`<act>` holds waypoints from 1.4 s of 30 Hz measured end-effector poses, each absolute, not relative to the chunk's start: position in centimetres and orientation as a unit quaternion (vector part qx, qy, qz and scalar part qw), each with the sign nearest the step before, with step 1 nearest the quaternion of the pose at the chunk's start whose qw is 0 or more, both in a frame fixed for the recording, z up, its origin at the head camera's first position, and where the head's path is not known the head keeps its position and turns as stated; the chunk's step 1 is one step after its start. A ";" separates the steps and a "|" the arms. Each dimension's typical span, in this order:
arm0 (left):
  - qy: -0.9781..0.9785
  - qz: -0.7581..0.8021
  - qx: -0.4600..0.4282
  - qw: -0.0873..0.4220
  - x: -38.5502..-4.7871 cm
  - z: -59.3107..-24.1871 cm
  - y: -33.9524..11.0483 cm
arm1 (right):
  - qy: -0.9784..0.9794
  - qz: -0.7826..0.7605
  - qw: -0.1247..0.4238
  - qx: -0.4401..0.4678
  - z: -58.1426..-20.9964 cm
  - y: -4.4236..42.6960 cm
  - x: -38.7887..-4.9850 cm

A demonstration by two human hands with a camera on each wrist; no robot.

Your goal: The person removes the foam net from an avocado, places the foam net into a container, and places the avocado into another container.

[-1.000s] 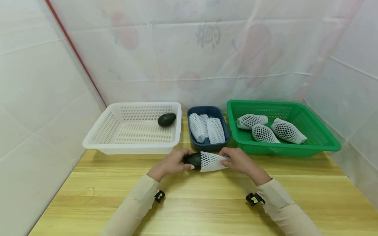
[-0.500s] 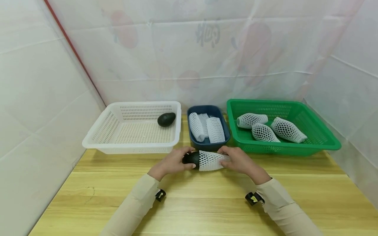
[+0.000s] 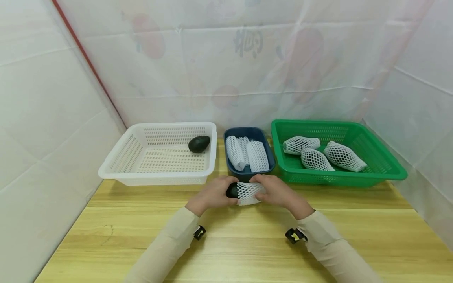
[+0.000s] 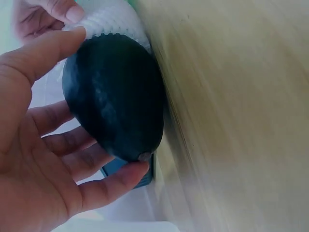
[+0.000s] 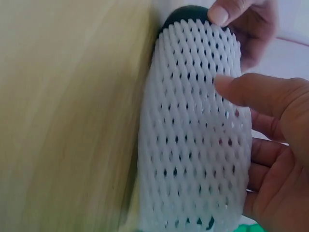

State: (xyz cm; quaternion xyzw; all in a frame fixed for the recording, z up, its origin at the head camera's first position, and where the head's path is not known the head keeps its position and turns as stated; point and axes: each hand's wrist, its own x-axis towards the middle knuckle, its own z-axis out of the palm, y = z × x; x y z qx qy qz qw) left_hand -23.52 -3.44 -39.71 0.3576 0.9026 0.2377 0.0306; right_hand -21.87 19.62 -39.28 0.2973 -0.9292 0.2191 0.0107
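Observation:
A dark green avocado lies on its side, its far end inside a white foam net sleeve. My left hand holds the bare stem end, thumb on one side and fingers on the other, as the left wrist view shows. Around the net grips my right hand, with the thumb pressing on the mesh near the covered part. Both hands are close together just above the wooden table. How far the avocado reaches inside the sleeve is hard to see.
A white basket at the left contains one bare avocado. Behind the hands, a dark blue bin holds several foam net sleeves. The green basket at the right has three net-wrapped avocados.
My right hand has shifted left along the net, and my left hand has moved slightly right. The hands are nearer each other, and less of the avocado shows in the head view.

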 end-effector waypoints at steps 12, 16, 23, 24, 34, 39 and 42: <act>0.905 0.239 0.350 0.039 -23.6 -40.1 -3.3 | -0.929 0.187 0.031 0.319 -39.6 19.0 -21.8; 0.899 0.252 0.357 0.025 -23.4 -40.0 -4.0 | -0.930 0.194 0.045 0.309 -39.2 19.6 -21.4; 0.903 0.261 0.342 0.010 -23.0 -39.9 -5.6 | -0.932 0.205 0.043 0.295 -38.8 21.0 -20.9; 0.903 0.260 0.342 0.009 -23.0 -39.9 -5.7 | -0.932 0.207 0.042 0.296 -38.8 21.1 -20.9; 0.901 0.260 0.348 0.011 -22.7 -39.7 -5.9 | -0.928 0.232 0.038 0.289 -38.5 21.2 -20.9; 0.897 0.272 0.349 -0.011 -22.1 -39.1 -6.8 | -0.918 0.260 0.043 0.297 -37.3 21.5 -20.8; 0.896 0.272 0.350 -0.023 -21.8 -38.6 -7.2 | -0.916 0.265 0.051 0.298 -36.4 21.6 -20.9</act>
